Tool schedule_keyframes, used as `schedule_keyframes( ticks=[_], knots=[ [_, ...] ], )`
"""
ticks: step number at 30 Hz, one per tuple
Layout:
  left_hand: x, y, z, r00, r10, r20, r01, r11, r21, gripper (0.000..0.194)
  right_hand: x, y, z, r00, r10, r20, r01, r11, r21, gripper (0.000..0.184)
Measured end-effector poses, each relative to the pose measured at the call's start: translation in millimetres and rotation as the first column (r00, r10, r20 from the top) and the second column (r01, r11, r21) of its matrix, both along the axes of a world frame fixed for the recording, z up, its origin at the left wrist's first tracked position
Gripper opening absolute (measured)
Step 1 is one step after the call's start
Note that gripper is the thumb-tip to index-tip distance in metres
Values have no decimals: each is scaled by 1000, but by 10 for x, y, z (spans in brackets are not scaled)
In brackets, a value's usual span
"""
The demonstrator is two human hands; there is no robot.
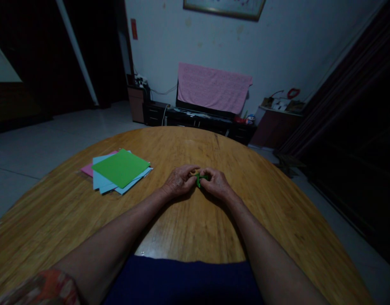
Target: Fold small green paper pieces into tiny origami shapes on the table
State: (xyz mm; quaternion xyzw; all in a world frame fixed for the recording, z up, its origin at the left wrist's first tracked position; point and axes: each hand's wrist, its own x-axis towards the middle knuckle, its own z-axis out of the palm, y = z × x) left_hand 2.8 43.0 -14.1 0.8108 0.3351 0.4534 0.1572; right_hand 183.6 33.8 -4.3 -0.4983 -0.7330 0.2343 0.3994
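My left hand [179, 180] and my right hand [216, 183] rest together on the round wooden table [277, 212], fingers curled and pinching a small folded piece of green paper [199, 178] between them. Most of the paper is hidden by the fingers. To the left of my hands lies a stack of coloured paper sheets [118, 170], with a green sheet on top, light blue sheets under it and a pink one at the bottom.
Beyond the table stands a low dark TV cabinet [195, 120] with a screen draped in a pink cloth [213, 87]. A small side table [277, 123] with clutter is at the right. Tiled floor lies to the left; a dark curtain hangs right.
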Motion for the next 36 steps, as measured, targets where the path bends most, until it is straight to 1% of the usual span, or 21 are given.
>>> schedule_keyframes(
  ticks=[2,4,7,10,16,21,23,26,30,33,36],
  knots=[
    [-4,-2,10,999,-22,-35,24,999,46,33,-7,-14,20,1000,7,24,-8,1000,15,7],
    [-6,-6,25,998,-32,-61,37,996,77,27,-11,-25,36,999,9,43,-10,999,34,6],
    [-12,-12,48,995,-32,-96,40,996,80,18,-9,-28,33,999,16,49,-18,999,41,4],
    [-31,-22,73,992,-9,-124,15,999,47,16,-2,-18,2,1000,14,26,-14,1000,6,7],
    [-63,-66,152,992,31,-124,-44,994,-98,16,15,1,-23,1000,6,1,-6,998,-61,15],
    [-62,-72,159,995,33,-98,-47,989,-141,16,58,-3,3,999,23,-23,-25,993,-114,20],
    [-63,-66,144,997,35,-62,-44,986,-159,16,67,-19,27,998,19,-65,-29,988,-155,23],
    [-63,-55,120,999,53,8,-50,979,-200,15,57,-64,75,983,10,-185,-57,967,-248,26],
    [-49,-40,99,989,77,128,-39,960,-278,14,31,-138,138,924,-28,-380,-120,925,-360,30],
    [-41,-22,92,976,103,191,-42,954,-298,14,36,-179,183,875,-40,-482,-174,904,-390,34],
    [-46,11,77,965,128,227,-58,955,-291,14,56,-210,228,840,-21,-542,-241,880,-409,41]
  ],
)
